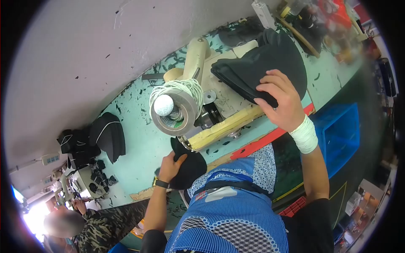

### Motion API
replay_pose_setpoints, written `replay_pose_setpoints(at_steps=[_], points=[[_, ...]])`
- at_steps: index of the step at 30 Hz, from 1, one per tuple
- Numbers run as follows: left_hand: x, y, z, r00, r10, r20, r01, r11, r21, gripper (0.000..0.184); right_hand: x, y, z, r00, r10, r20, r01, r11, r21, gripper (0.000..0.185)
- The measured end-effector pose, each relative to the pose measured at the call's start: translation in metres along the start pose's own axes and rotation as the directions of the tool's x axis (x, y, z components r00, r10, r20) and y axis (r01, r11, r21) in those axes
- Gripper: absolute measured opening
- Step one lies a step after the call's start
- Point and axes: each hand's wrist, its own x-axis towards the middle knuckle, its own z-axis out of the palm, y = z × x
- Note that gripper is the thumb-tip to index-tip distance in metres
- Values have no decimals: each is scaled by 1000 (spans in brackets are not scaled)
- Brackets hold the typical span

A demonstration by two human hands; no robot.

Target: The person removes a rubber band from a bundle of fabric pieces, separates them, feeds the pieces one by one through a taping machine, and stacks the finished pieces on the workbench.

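Observation:
My left hand (170, 167), with a watch on its wrist, grips a black fabric piece (190, 170) at the front edge of the table, thumb on top. The piece hangs beside the end of a sewing machine (195, 59). My right hand (282, 101) is over a pile of black fabric pieces (274, 59) on the right of the machine. Its fingers are apart and slightly bent; whether they touch the pile is hard to tell. White wrapping (305, 135) covers that wrist. A roll of tape (175, 107) and coiled white cord (185, 87) sit on the machine.
More black pieces (107, 137) lie on the green table (137, 120) to the left, among scattered scraps. A blue crate (339, 139) stands at the right, below table height. Another person in a camouflage sleeve (116, 223) works at the lower left.

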Motion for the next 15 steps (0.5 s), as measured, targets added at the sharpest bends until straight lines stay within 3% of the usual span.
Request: replay_pose_setpoints(at_steps=[2, 4, 5, 7, 9, 11, 12, 13, 14, 15], points=[[-2, -8, -19, 998, -37, 44, 39, 997, -60, 42, -4, 2, 6, 1000, -26, -13, 27, 998, 58, 29], [3, -21, -46, 956, -180, 230, 100, 941, 322, 45, -9, 1, 10, 999, -21, -29, 23, 998, 57, 28], [5, -25, -52, 957, -178, 229, 98, 942, 322, 45, -9, 0, 12, 999, -20, -50, 23, 998, 51, 28], [4, -35, -60, 964, -124, 234, -14, 859, 512, 40, -10, -12, 15, 997, -19, -69, 23, 999, 49, 27], [0, -31, -65, 965, -109, 238, -57, 798, 600, 37, -20, -43, 20, 975, -64, -212, 43, 994, -102, 28], [-6, -8, -74, 965, 14, 261, -191, 718, 669, 34, -40, -78, 32, 987, -38, -155, 64, 984, 165, 31], [-11, 9, -80, 958, 68, 279, -252, 668, 701, 33, -49, -96, 40, 1000, 19, -18, -12, 938, 347, 28], [-14, 44, -89, 923, 107, 369, -301, 800, 520, 28, -56, -110, 49, 991, 48, 125, -105, 857, 505, 26], [-14, 84, -95, 883, 168, 439, -325, 893, 311, 23, -65, -117, 65, 991, 40, 131, -103, 848, 520, 26], [-13, 113, -96, 836, 228, 498, -329, 936, 125, 21, -76, -122, 85, 942, 93, 324, -284, 735, 616, 22]])
